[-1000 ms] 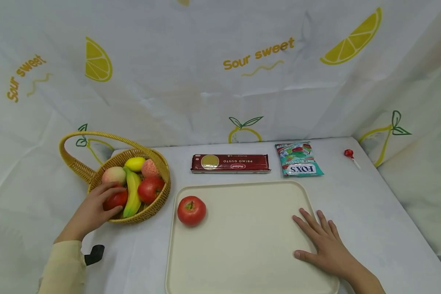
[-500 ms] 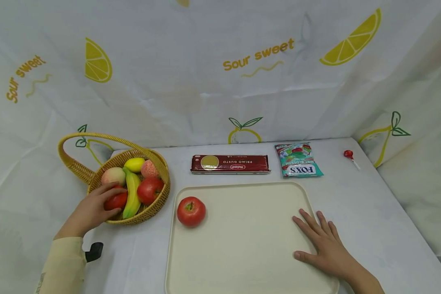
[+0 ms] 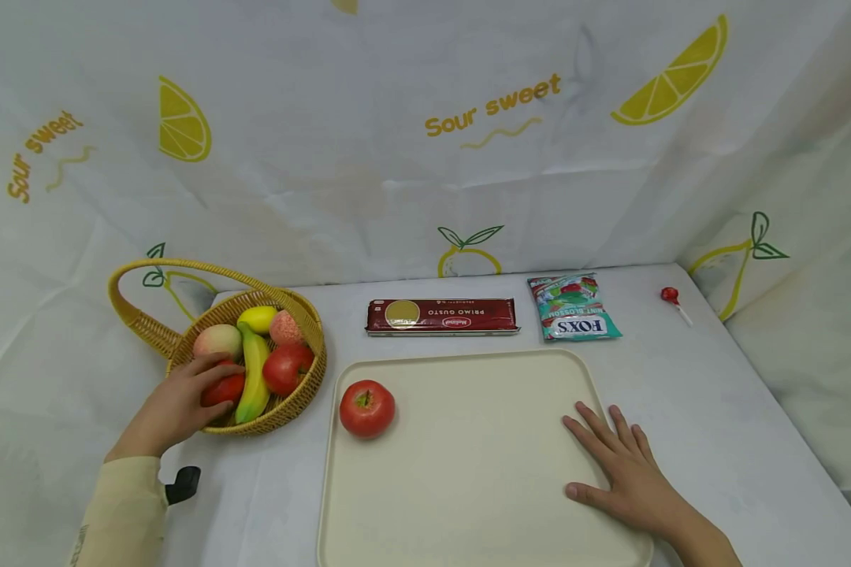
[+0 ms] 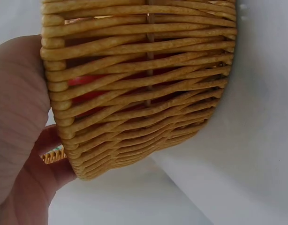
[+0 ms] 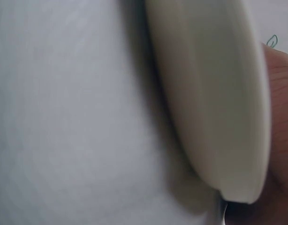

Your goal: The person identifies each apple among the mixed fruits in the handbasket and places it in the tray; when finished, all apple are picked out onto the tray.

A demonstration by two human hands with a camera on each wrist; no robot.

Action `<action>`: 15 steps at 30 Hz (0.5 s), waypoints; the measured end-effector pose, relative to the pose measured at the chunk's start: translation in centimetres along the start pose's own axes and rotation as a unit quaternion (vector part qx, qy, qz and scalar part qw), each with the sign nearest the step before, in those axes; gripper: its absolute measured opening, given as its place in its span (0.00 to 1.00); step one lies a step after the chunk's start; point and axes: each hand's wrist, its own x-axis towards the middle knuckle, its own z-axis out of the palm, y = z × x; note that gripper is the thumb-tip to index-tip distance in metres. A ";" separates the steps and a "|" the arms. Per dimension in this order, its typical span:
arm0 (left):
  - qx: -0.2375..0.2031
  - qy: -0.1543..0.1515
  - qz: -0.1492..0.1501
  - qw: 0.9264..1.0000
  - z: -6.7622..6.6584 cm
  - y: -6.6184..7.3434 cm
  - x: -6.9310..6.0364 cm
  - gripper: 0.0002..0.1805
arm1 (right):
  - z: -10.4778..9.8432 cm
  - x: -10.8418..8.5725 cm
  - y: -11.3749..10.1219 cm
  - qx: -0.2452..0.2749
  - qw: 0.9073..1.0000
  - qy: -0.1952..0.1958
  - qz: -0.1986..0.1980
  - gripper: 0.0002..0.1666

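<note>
One red fruit [image 3: 225,390] | smooth, rounded | partly under left hand [image 3: 175,405]

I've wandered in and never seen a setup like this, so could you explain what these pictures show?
No machine is at work here: a person uses their own bare left hand and right hand. The wide picture is taken from the person's head, the two close ones from each wrist. On the white surface are a round yellow wicker basket with a curved yellow banana and other fruit, a rectangular cream tray bearing a round red fruit, a long dark-red packet, a teal bag marked FOX'S and a small red lollipop. The left hand grips a smooth red fruit inside the basket, partly hidden by the fingers. The right hand rests, fingers spread, at the tray's right edge.
</note>
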 end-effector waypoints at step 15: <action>-0.036 0.145 0.054 0.987 -1.3 1.8 0.1 0.34 | -0.1 0.1 0.0 0.001 1.000 -0.001 0.004 0.55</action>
